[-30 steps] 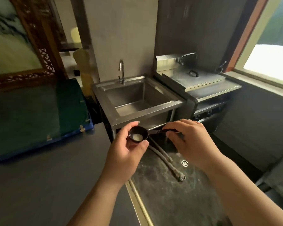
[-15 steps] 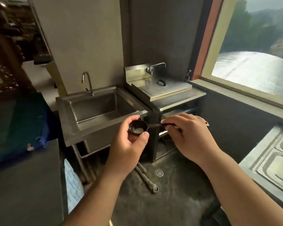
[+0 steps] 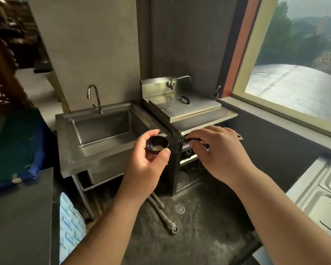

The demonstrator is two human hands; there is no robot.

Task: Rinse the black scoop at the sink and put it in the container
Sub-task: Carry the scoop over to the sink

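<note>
I hold the black scoop (image 3: 157, 145) level in front of me with both hands. My left hand (image 3: 147, 161) cups its small round bowl between thumb and fingers; a pale residue lies inside. My right hand (image 3: 218, 150) pinches the thin black handle, which runs to the right. The scoop hovers just in front of the right front corner of the steel sink (image 3: 69, 150). The sink's basin looks dry, and its curved faucet (image 3: 94, 96) stands at the back rim. No container for the scoop is identifiable.
A steel unit with a handled lid (image 3: 183, 108) and its own tap (image 3: 178, 81) adjoins the sink on the right. A dark counter (image 3: 17, 217) lies left, a steel drainboard (image 3: 321, 190) right. Hoses (image 3: 164, 217) and a floor drain (image 3: 180, 209) sit on the floor below.
The view has swung right and moved closer to the sink, which now sits larger at centre left. Both hands keep the same hold on the scoop.
</note>
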